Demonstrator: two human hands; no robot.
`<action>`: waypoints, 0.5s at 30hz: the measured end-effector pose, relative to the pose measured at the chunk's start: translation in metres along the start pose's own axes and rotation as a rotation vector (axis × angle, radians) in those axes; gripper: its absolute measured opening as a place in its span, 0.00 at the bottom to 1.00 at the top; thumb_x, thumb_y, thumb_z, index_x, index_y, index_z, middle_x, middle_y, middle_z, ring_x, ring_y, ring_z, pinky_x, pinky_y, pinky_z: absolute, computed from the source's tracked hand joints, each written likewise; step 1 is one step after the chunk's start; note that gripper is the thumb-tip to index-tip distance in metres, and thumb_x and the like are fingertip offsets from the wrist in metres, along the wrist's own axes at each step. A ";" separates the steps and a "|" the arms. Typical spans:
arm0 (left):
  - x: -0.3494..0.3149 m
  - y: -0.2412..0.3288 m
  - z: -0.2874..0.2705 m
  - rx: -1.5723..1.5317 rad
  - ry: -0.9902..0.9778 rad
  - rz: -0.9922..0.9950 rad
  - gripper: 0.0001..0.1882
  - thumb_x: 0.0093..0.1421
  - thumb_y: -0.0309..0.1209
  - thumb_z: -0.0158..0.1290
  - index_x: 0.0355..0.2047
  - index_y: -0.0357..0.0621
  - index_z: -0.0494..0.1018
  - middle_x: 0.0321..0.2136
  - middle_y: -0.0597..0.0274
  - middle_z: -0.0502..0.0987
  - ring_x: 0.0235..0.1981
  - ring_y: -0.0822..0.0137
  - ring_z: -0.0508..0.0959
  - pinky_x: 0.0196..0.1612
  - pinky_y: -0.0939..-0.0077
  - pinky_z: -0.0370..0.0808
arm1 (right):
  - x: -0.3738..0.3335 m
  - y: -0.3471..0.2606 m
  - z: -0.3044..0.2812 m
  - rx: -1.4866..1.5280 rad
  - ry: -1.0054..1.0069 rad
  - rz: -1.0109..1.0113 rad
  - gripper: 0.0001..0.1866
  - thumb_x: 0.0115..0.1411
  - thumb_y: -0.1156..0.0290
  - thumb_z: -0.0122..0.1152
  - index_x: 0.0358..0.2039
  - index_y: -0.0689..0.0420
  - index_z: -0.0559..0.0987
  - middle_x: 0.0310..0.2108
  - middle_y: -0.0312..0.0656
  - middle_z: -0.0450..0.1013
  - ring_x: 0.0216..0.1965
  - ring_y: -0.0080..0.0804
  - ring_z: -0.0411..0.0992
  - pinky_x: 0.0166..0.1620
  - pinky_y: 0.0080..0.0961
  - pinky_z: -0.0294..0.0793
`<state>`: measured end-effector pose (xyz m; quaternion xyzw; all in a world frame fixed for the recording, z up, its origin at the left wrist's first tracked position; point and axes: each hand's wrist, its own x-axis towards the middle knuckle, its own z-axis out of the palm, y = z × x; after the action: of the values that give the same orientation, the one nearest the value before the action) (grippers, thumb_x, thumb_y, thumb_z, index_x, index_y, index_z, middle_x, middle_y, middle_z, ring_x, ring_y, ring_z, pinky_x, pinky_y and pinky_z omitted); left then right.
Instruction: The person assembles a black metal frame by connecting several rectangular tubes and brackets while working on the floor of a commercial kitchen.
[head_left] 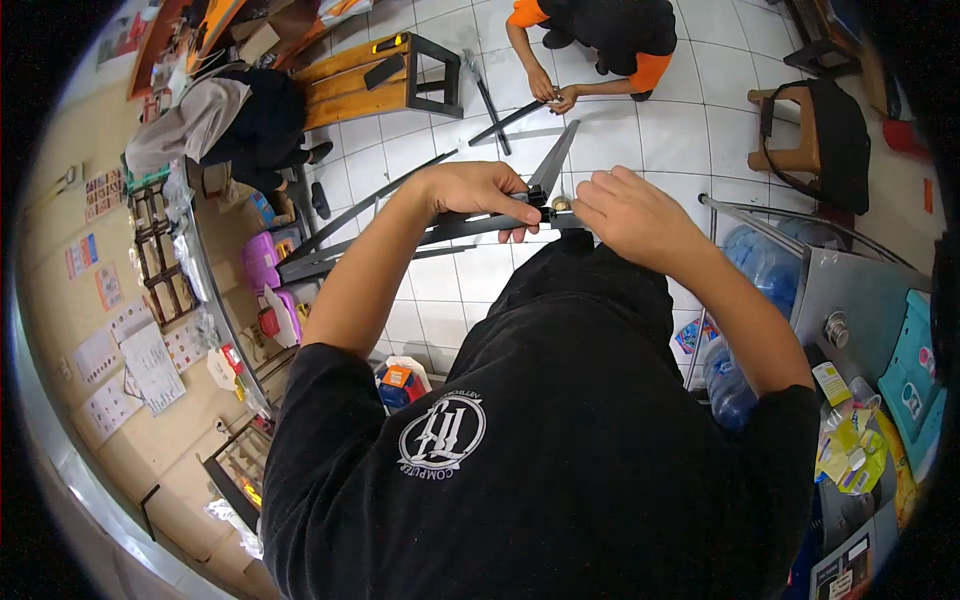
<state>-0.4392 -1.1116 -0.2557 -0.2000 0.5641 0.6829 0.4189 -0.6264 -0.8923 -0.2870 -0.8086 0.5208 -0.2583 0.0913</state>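
My left hand [478, 192] is closed around a black metal bar [455, 230], thumb on top and fingertips showing below. The bar runs off to the left past my forearm, among other long dark bars. At my left thumb sits a black joint piece [537, 197], and a second dark bar [560, 160] slants up and away from it. Close to the joint is a small round brass-coloured part [561, 203]. My right hand [632, 215] is closed at the bar's right end, fingers curled in a pinch; whatever they grip is hidden.
Ahead, a co-worker's hands [557, 97] work at crossed dark bars [505, 125] on the tiled floor. A wooden bench [345, 85] and another bent-over person [240, 115] are far left. To the right stand a brown stool [795, 130] and a metal rack with blue water bottles [765, 265].
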 end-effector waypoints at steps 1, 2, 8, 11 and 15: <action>0.000 -0.001 0.001 0.000 0.000 0.010 0.20 0.69 0.43 0.62 0.40 0.34 0.82 0.29 0.60 0.84 0.28 0.71 0.82 0.37 0.75 0.77 | 0.002 0.003 0.002 0.214 -0.039 0.048 0.08 0.64 0.68 0.60 0.31 0.58 0.78 0.31 0.38 0.72 0.35 0.36 0.71 0.41 0.36 0.71; -0.001 -0.001 0.002 0.013 0.004 -0.012 0.20 0.69 0.43 0.62 0.40 0.34 0.82 0.29 0.60 0.84 0.28 0.71 0.82 0.37 0.75 0.77 | 0.005 0.007 0.006 0.447 -0.052 0.089 0.09 0.66 0.68 0.60 0.30 0.58 0.77 0.28 0.37 0.70 0.30 0.34 0.70 0.37 0.34 0.70; 0.004 0.004 0.009 0.076 0.028 -0.051 0.22 0.68 0.47 0.62 0.40 0.35 0.83 0.30 0.61 0.84 0.29 0.72 0.82 0.38 0.77 0.76 | 0.009 0.033 0.022 2.076 -0.637 0.845 0.22 0.76 0.58 0.55 0.22 0.50 0.67 0.18 0.24 0.52 0.17 0.15 0.51 0.22 0.20 0.52; -0.001 0.005 0.016 0.233 0.175 -0.059 0.26 0.63 0.54 0.65 0.33 0.38 0.83 0.28 0.63 0.85 0.29 0.72 0.84 0.35 0.76 0.77 | 0.008 0.020 0.028 2.130 -0.591 0.951 0.27 0.78 0.51 0.50 0.20 0.46 0.61 0.18 0.22 0.50 0.17 0.14 0.47 0.22 0.19 0.49; -0.013 -0.001 0.036 0.497 0.529 0.169 0.37 0.61 0.55 0.66 0.49 0.28 0.74 0.35 0.49 0.83 0.36 0.57 0.82 0.40 0.68 0.77 | 0.009 -0.006 0.031 1.886 -0.356 1.118 0.31 0.77 0.41 0.45 0.19 0.45 0.60 0.19 0.23 0.50 0.18 0.16 0.47 0.23 0.21 0.49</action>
<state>-0.4240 -1.0828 -0.2364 -0.2142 0.8161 0.4819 0.2364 -0.6027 -0.9013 -0.3082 -0.0919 0.3863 -0.3538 0.8468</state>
